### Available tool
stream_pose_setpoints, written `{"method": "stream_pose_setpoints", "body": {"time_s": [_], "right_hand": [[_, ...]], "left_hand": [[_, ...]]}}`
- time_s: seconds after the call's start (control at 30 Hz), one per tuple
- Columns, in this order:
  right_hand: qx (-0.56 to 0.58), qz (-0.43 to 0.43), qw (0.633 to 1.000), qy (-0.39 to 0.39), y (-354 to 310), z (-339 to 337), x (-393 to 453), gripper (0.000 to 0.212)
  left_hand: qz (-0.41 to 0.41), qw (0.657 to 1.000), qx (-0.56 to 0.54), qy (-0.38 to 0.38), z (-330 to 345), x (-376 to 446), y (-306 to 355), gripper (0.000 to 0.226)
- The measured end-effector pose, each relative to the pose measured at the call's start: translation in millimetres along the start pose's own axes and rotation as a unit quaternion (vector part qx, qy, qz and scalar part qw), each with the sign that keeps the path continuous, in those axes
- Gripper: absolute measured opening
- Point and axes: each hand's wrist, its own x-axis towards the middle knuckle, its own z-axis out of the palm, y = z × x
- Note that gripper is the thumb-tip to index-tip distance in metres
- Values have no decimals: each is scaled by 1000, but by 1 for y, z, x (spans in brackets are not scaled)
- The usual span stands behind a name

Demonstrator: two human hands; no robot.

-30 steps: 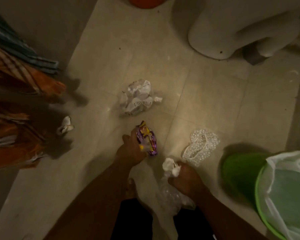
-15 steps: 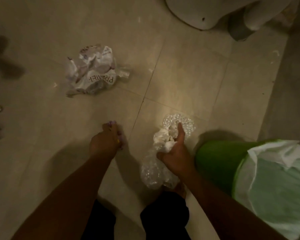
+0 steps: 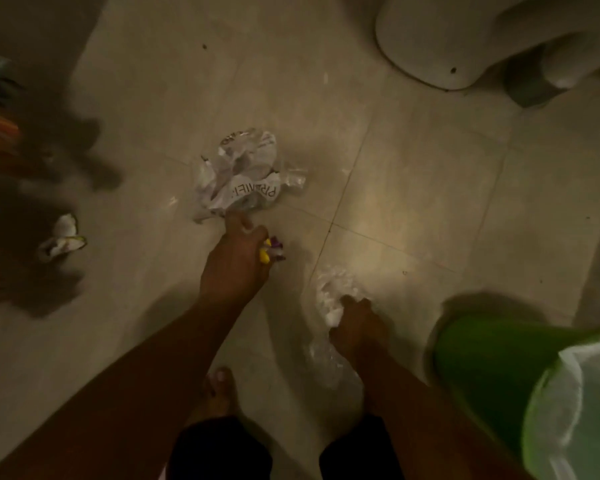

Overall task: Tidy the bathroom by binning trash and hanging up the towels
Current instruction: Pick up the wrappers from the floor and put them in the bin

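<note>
Left hand [image 3: 234, 263], clenched on a purple-and-yellow foil wrapper [image 3: 271, 252], touches a crumpled white printed plastic bag [image 3: 245, 176] mid-floor; right hand [image 3: 357, 323] grips white tissue and clear plastic [image 3: 329, 296]; best pinch bag firmly, then carry everything to the green lined bin [image 3: 520, 382] near the floor's right edge.

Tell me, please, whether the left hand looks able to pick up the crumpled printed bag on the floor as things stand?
Probably yes: the left hand already touches the crumpled printed bag with nothing between them, though its fingers hold a purple-and-yellow wrapper, leaving only a partial grip.
</note>
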Motion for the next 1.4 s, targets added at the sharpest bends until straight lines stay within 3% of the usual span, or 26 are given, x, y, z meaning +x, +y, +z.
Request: {"method": "stream_pose_setpoints", "body": {"time_s": [0.13, 0.23, 0.33, 0.4, 0.47, 0.5, 0.6, 0.67, 0.77, 0.9, 1.0, 1.13, 1.17, 1.23, 1.3, 1.4], "right_hand": [[-172, -130, 977, 9, -14, 16, -10, 45], [-204, -171, 963, 42, -19, 26, -6, 33], [-193, -182, 963, 45, -17, 33, 9, 44], [-168, -180, 968, 51, -12, 39, 16, 52], [-146, -152, 976, 50, -5, 48, 23, 64], [-135, -144, 979, 48, -2, 52, 24, 66], [-130, -172, 974, 73, -2, 53, 26, 43], [-137, -178, 973, 57, -7, 46, 22, 46], [-193, -182, 964, 24, -13, 36, 14, 35], [-253, -170, 952, 29, -19, 26, 4, 31], [-267, -185, 945, 42, -15, 23, 3, 33], [-210, -198, 957, 43, -1, 29, -1, 56], [-174, -191, 965, 53, 0, 30, -2, 60], [-105, -168, 978, 64, -7, 28, -5, 63], [-63, -170, 980, 76, -26, 27, -4, 60], [14, -205, 974, 97, -75, 18, -1, 57]], "left_hand": [[2, 998, 27, 50, -24, 37, 14, 24], [-2, 991, 120, 51, -22, 67, 10, 35], [80, 958, 253, 108, -8, 94, 0, 27], [100, 953, 283, 43, 6, 107, -11, 42], [36, 958, 265, -98, 27, 114, -22, 71], [19, 957, 260, -128, 35, 114, -25, 78], [45, 970, 234, -56, 42, 98, -26, 51], [30, 989, 146, -21, 40, 80, -30, 38], [-76, 997, -18, 3, 39, 47, -37, 42], [-148, 981, -121, -9, 34, 9, -60, 49], [-212, 965, -154, -19, 13, -9, -84, 65], [-289, 951, -107, 34, -21, -18, -119, 117], [-313, 945, -91, 22, -30, -19, -127, 116], [-341, 938, -64, -2, -43, -20, -146, 80], [-317, 947, -51, -7, -54, -23, -165, 54], [-273, 962, -4, -26, -65, -25, -189, 58]]}}
